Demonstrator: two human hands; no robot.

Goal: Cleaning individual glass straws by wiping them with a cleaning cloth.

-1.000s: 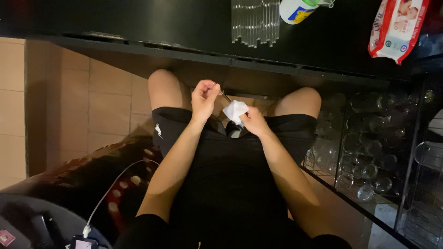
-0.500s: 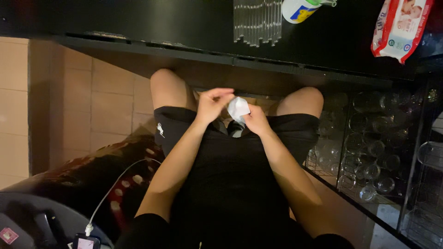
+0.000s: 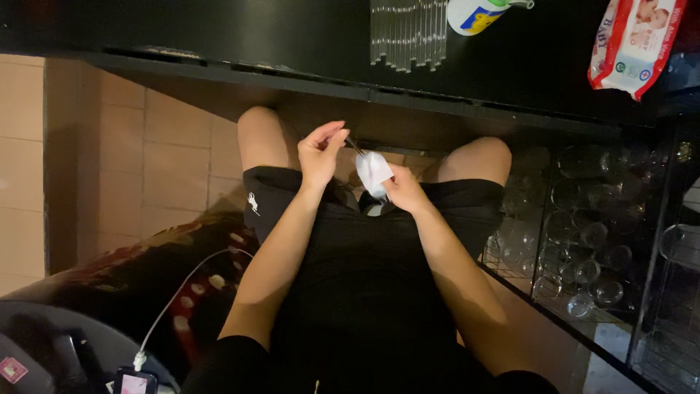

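I see my left hand (image 3: pixel 321 152) raised over my lap, its fingers pinched shut on the near end of a thin glass rod (image 3: pixel 353 144), which slants down and to the right toward a white wipe (image 3: pixel 373 172). My right hand (image 3: pixel 405 191) is closed around that wipe, holding it bunched just right of the left hand, and the rod's far tip meets the top edge of the wipe; I cannot tell whether it goes inside the folds. Both hands sit between my bare knees, above black shorts (image 3: pixel 364 241) with a small white emblem on the left leg. Far from me, on the black table (image 3: pixel 292 36), a row of clear glass rods (image 3: pixel 408 33) lies side by side, with a white bottle (image 3: pixel 477 13) on its side just to their right and a red and white pack of wipes (image 3: pixel 634 44) at the far right. To the right, a rack holds many clear glasses (image 3: pixel 590 241). Near left, a white cable (image 3: pixel 182 288) runs down to a small device (image 3: pixel 135 381), and tan tiles (image 3: pixel 95 160) cover the floor on the left.
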